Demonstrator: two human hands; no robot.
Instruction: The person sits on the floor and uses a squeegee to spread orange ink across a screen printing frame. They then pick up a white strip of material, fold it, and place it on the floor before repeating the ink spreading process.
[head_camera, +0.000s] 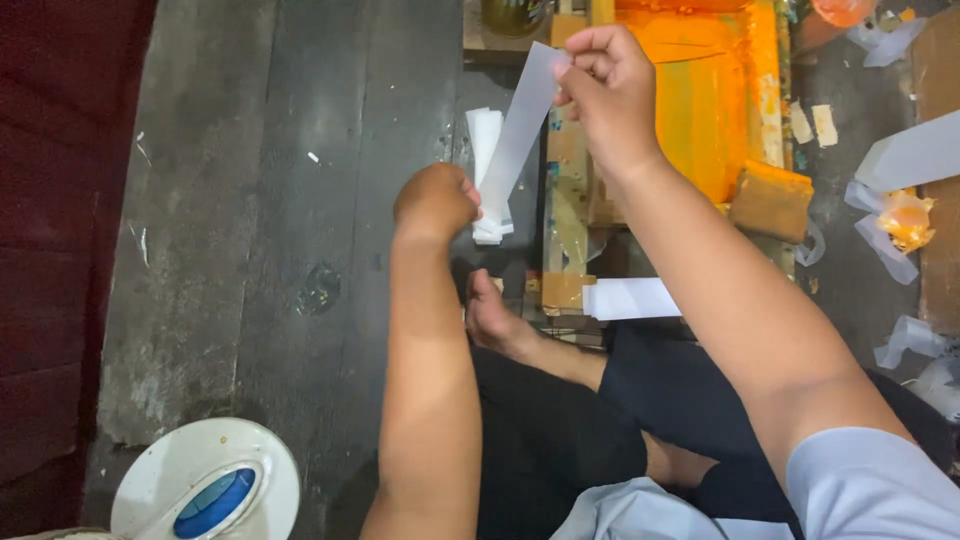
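Dark floor, paper strip (520, 125) pinched between left hand (435, 200) below, right hand (610, 85) above

Dark, worn plank floor (250, 230), scuffed pale in patches; deep red wall (60, 200) at left; orange-stained wooden frame (715, 110) ahead.

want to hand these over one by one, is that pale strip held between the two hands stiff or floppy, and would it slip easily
Probably light and flexible: the pale strip looks thin and slightly see-through, and spans straight only because the right hand pinches its top and the left hand its bottom. Let go at one end, it would likely droop. Its smooth surface may slip.
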